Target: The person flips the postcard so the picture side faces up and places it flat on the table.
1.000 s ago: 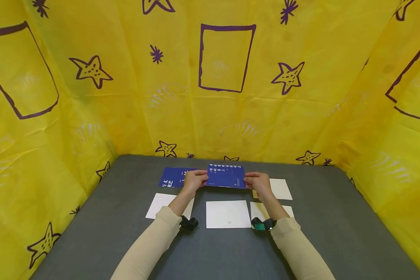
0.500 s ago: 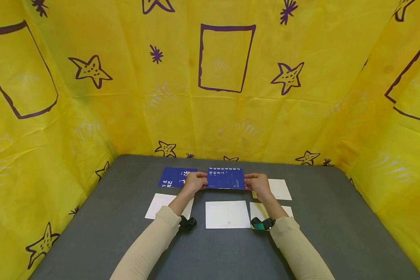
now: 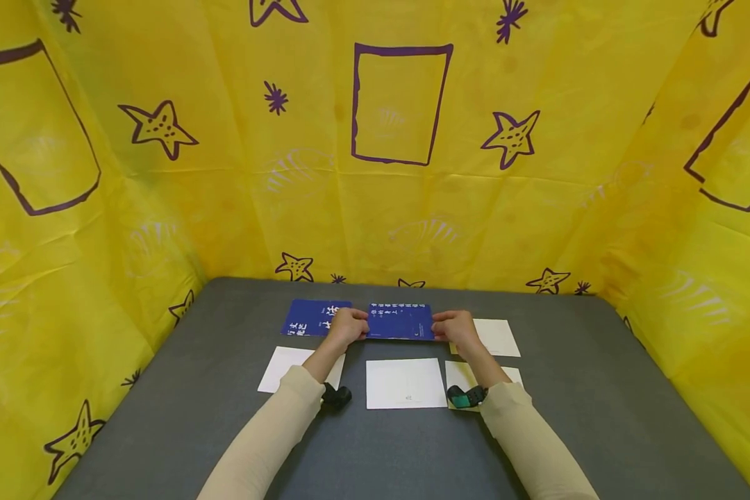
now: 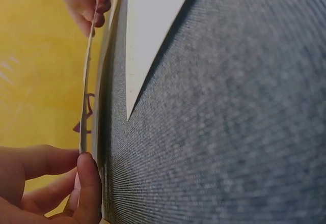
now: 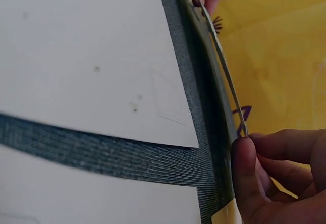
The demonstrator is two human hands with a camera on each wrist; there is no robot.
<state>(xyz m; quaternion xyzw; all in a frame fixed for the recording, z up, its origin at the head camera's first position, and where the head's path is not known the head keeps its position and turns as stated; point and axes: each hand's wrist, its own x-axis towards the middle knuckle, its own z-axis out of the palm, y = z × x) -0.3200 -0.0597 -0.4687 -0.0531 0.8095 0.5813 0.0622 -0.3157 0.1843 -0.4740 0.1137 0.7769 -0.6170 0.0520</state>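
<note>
A blue card with white characters (image 3: 400, 323) is held between both hands at the middle of the far part of the table. My left hand (image 3: 348, 326) pinches its left edge between thumb and fingers. At the right edge, my right hand (image 3: 457, 328) pinches it the same way. Both wrist views show the card edge-on as a thin strip (image 4: 87, 76), raised off the grey surface. Just left of my left hand lies another blue card with white characters (image 3: 306, 319), partly covered by that hand.
Several pale cards lie on the grey table (image 3: 181, 410): a left one (image 3: 281, 367), a middle one (image 3: 406, 385), a near right one (image 3: 461, 375) and a far right one (image 3: 498, 338). Yellow patterned cloth (image 3: 325, 208) encloses the table's back and sides.
Both hands have lowered the blue card slightly, and it has shifted a little to the left. The cards on the table stay where they lay.
</note>
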